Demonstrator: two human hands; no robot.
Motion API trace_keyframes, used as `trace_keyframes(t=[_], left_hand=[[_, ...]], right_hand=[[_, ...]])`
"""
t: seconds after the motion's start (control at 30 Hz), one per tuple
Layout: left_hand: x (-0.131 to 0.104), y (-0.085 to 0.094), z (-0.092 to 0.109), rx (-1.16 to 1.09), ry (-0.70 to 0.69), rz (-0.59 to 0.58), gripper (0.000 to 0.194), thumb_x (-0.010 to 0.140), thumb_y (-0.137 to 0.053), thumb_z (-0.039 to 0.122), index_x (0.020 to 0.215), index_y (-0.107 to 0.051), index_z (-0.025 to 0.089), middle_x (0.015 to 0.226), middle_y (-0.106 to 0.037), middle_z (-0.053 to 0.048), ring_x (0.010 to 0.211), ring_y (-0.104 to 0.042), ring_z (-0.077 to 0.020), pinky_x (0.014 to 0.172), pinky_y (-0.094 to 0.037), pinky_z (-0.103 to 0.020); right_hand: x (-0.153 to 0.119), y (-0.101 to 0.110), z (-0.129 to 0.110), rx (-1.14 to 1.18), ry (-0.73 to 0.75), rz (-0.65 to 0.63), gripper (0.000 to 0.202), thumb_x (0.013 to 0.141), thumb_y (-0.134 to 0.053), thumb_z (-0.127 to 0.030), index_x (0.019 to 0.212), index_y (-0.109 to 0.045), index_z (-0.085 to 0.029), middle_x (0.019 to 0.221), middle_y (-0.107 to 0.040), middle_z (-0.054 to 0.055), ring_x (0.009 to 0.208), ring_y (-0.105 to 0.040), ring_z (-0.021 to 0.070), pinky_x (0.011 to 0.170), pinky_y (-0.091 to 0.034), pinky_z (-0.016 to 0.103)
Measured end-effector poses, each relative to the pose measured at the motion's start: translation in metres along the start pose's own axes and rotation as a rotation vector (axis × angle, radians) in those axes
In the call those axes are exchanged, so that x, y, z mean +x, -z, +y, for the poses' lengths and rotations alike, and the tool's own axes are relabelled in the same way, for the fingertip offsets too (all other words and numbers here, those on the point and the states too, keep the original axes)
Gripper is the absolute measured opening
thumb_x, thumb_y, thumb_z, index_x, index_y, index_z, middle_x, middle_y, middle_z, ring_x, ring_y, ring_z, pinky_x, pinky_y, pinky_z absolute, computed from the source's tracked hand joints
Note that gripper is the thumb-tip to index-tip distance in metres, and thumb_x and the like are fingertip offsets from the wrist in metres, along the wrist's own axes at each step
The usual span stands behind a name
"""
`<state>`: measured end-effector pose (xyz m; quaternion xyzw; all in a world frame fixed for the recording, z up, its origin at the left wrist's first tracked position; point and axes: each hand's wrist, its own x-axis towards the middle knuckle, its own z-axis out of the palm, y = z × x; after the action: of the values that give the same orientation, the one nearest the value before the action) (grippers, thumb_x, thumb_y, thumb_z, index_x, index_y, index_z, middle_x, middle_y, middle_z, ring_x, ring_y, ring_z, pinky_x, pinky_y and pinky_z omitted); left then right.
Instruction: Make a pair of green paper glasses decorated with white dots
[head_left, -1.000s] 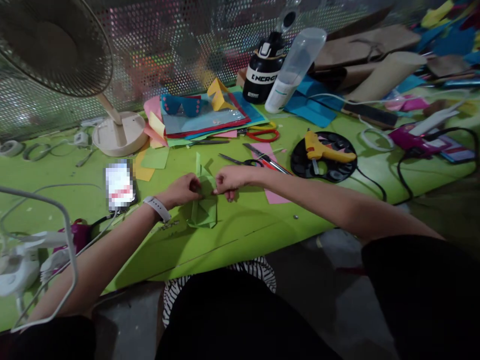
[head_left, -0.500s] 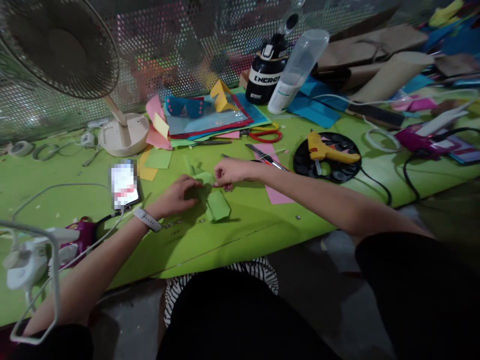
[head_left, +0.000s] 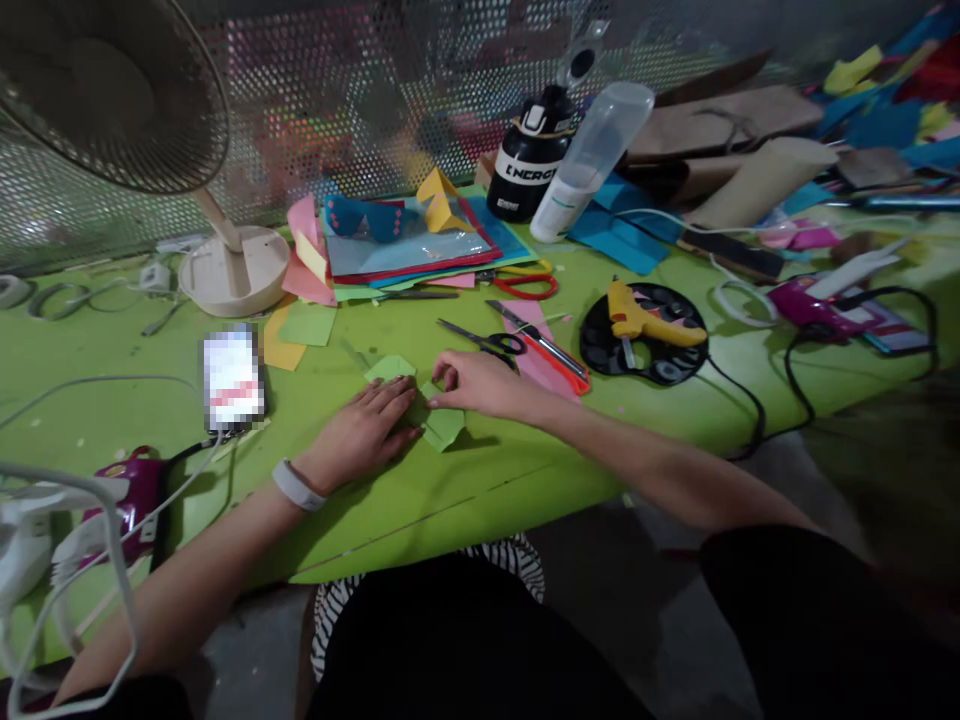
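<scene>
a perforated metal screen (head_left: 300, 130) stands behind a bright green table (head_left: 465, 490); coloured shapes beyond its holes are too blurred to name. the top left edge cuts off the fan (head_left: 112, 100), and blocky pixels cover the phone's (head_left: 232, 380) screen. the folded green paper (head_left: 444, 428) lies on the table at the near middle, partly hidden by both hands. the left hand (head_left: 367, 425) is spread flat over its left part, grip wide. the right hand (head_left: 476, 382) curls at its right part, thumb and forefinger close together; whether that narrow grip pinches the paper, i cannot tell. just beyond lie black scissors (head_left: 480, 340) and a pink sheet (head_left: 536, 350). a yellow glue gun (head_left: 649, 318) rests on a black palette (head_left: 592, 335) to the right. "energy" reads on the far black bottle (head_left: 529, 165); the clear bottle's (head_left: 592, 160) small print is illegible.
</scene>
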<state>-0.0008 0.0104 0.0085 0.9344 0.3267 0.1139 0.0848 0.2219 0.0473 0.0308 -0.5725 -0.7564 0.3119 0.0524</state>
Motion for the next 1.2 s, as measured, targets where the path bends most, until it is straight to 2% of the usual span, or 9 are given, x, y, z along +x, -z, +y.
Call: trace_keyframes(t=[0.17,0.37,0.6,0.77,0.9,1.07,1.2], left_hand=[[-0.003,0.0,-0.001,0.052,-0.046,-0.002,0.043,0.099,-0.045,0.038,0.132,-0.049,0.009,0.145,-0.047,-0.019,0.136,-0.044,-0.0282,0.114,-0.038,-0.047],[-0.01,0.0,0.002,0.095,-0.091,0.073,0.032,0.1,-0.045,0.028,0.125,-0.056,0.011,0.132,-0.059,-0.017,0.121,-0.059,-0.0256,0.108,-0.046,-0.046],[-0.011,0.003,0.001,0.048,-0.166,0.149,0.024,0.096,-0.052,0.025,0.115,-0.061,0.013,0.124,-0.065,-0.015,0.116,-0.063,-0.0246,0.105,-0.049,-0.048],[-0.008,0.006,0.003,0.029,-0.167,0.122,0.023,0.096,-0.051,0.022,0.113,-0.062,0.01,0.125,-0.064,-0.017,0.118,-0.061,-0.0264,0.102,-0.053,-0.045],[-0.008,0.01,0.005,0.041,-0.182,0.137,0.022,0.096,-0.049,0.019,0.11,-0.062,0.007,0.12,-0.066,-0.018,0.113,-0.064,-0.0274,0.096,-0.057,-0.043],[-0.008,0.012,0.007,0.049,-0.184,0.127,0.021,0.095,-0.05,0.017,0.11,-0.062,0.007,0.117,-0.067,-0.017,0.112,-0.065,-0.0268,0.094,-0.058,-0.043],[-0.008,0.011,0.007,0.042,-0.179,0.131,0.02,0.095,-0.052,0.016,0.109,-0.061,0.007,0.116,-0.067,-0.017,0.113,-0.064,-0.0268,0.095,-0.058,-0.043]], right_hand=[[-0.002,-0.004,0.0,0.081,0.046,-0.002,0.029,0.072,-0.078,-0.04,0.085,-0.063,-0.019,0.086,-0.068,0.002,0.076,-0.06,0.0157,0.062,-0.038,0.026],[-0.009,-0.002,0.005,0.179,0.103,-0.084,0.021,0.079,-0.074,-0.034,0.089,-0.063,-0.019,0.08,-0.067,0.001,0.071,-0.058,0.014,0.063,-0.04,0.027],[-0.022,-0.019,0.012,0.29,0.179,0.084,0.011,0.087,-0.065,-0.028,0.085,-0.063,-0.017,0.079,-0.066,0.002,0.07,-0.059,0.0138,0.064,-0.046,0.027],[-0.024,-0.029,0.021,0.045,0.397,0.242,0.017,0.092,-0.059,-0.028,0.101,-0.068,-0.017,0.092,-0.066,0.006,0.072,-0.06,0.0144,0.064,-0.046,0.028],[-0.023,-0.028,0.03,-0.096,0.611,0.36,0.023,0.097,-0.052,-0.025,0.108,-0.07,-0.016,0.093,-0.068,0.007,0.076,-0.062,0.0147,0.062,-0.047,0.026],[-0.024,-0.02,0.032,-0.272,0.785,0.389,0.024,0.095,-0.05,-0.012,0.106,-0.071,-0.014,0.093,-0.071,0.007,0.08,-0.063,0.0162,0.059,-0.049,0.025],[-0.024,-0.015,0.033,-0.415,0.882,0.356,0.028,0.095,-0.046,-0.006,0.111,-0.068,-0.011,0.099,-0.073,0.008,0.085,-0.064,0.0167,0.062,-0.052,0.026]])
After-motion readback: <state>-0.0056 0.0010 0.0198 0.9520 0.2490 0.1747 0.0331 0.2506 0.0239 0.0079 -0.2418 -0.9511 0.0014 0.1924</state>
